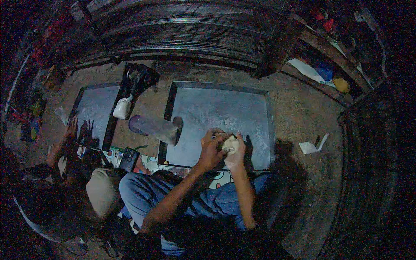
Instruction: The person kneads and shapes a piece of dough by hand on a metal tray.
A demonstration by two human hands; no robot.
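Note:
A pale lump of what looks like dough (pixel 231 144) is held up between my two hands, above the near part of a large grey tray (pixel 203 112). My left hand (pixel 212 147) curls round its left side, the fingers bent over the top. My right hand (pixel 236 157) cups it from the right and below, and looks whitened as if with flour. Parts of the lump are hidden by my fingers. A small yellowish bit (pixel 166 162) lies at the tray's near left corner. Across the tray's left rim lies a cloudy cylindrical container (pixel 154 129) on its side.
A second grey tray (pixel 97 102) stands at the left, with another person's hand (pixel 72 129) by it. Between the trays are a black plastic bag (pixel 138 80) and a white bag (pixel 122 108). A dark phone (pixel 128 159) lies near my knee. Something white and folded (pixel 310 147) is at right.

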